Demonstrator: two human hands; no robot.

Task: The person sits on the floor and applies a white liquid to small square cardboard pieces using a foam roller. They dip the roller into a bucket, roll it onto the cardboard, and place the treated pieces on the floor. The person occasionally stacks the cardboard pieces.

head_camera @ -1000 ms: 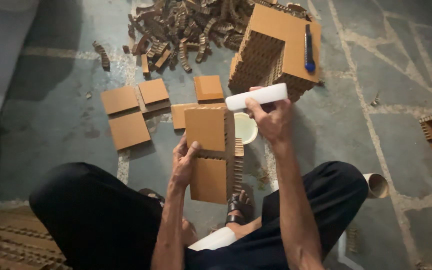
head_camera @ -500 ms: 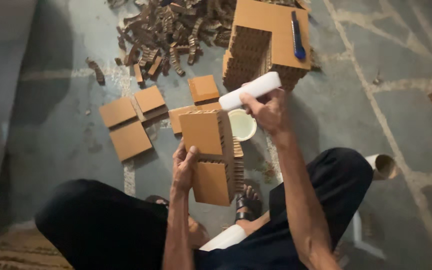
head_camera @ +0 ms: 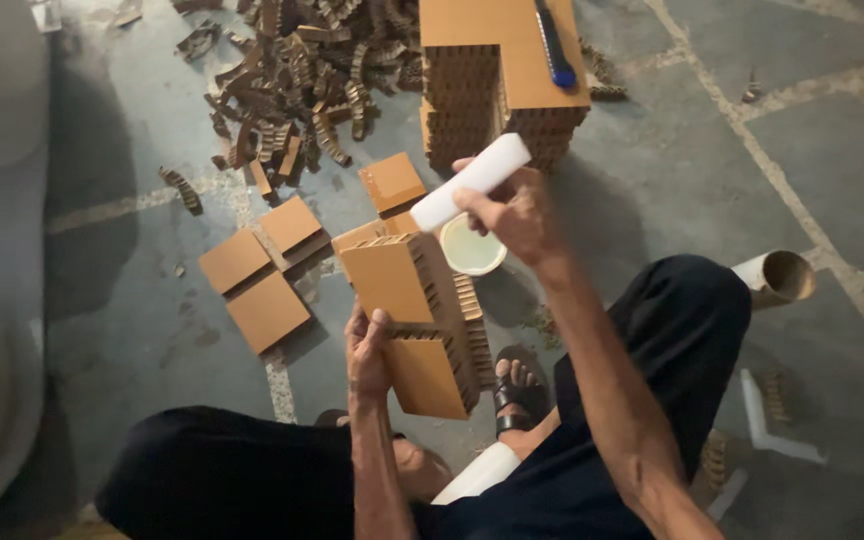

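Item one, nearest you: your left hand [head_camera: 367,352] gripped the honeycomb cardboard piece [head_camera: 420,320], an L-shaped block held upright between your knees, thumb on its brown face, fingers wrapped behind.

Item two: your right hand [head_camera: 517,212] was closed around a white tube [head_camera: 470,182], its long axis slanting up to the right. Its lower end hung just above the block's top edge, so the block lay down and left of that hand.

Item three, on the floor beyond: a white cup [head_camera: 472,248], flat cardboard squares [head_camera: 264,268], then a stack of honeycomb board [head_camera: 497,85] with a blue knife [head_camera: 552,45], and scrap strips [head_camera: 292,80].

Against half a second earlier, grips unchanged; the tube sat slightly closer to the block.
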